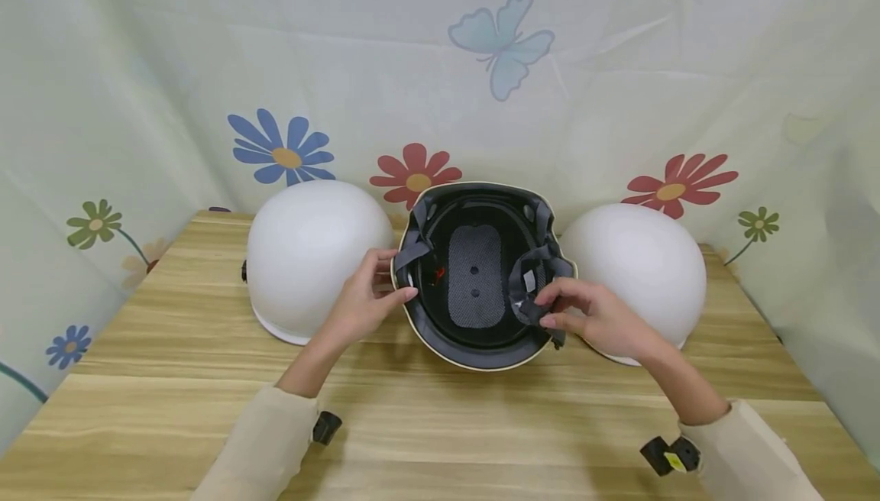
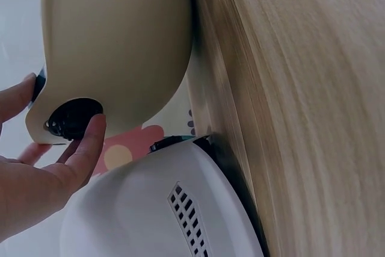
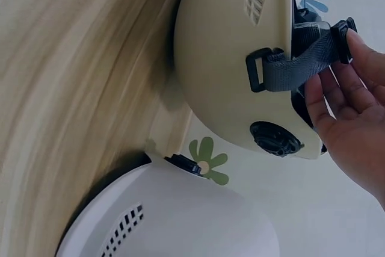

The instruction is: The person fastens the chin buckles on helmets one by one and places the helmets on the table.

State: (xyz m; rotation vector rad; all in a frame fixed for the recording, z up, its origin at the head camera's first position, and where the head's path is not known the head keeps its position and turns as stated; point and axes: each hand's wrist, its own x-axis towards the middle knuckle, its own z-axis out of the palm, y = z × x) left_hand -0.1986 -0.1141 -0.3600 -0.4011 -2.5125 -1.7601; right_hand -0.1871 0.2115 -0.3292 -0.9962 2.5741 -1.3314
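A beige helmet [image 1: 429, 339] lies crown-down on the table, its black interior and grey mesh pad [image 1: 474, 276] facing up. My left hand [image 1: 357, 306] grips its left rim, thumb at the edge; in the left wrist view a finger touches the black round side fitting [image 2: 75, 117]. At the opposite side, my right hand [image 1: 594, 318] pinches a black buckle piece [image 3: 343, 40] on the grey chin strap [image 3: 301, 70] between thumb and fingers. A loose black slider [image 3: 257, 70] hangs on that strap outside the shell. Another grey strap [image 1: 415, 250] crosses the left rim.
White helmets stand dome-up on both sides, one left [image 1: 316, 256] and one right [image 1: 639, 279], close to the beige one. Behind the wooden table [image 1: 447, 432] hangs a flower-printed curtain [image 1: 385, 66]. Small black devices [image 1: 326, 428] sit at both sleeve cuffs.
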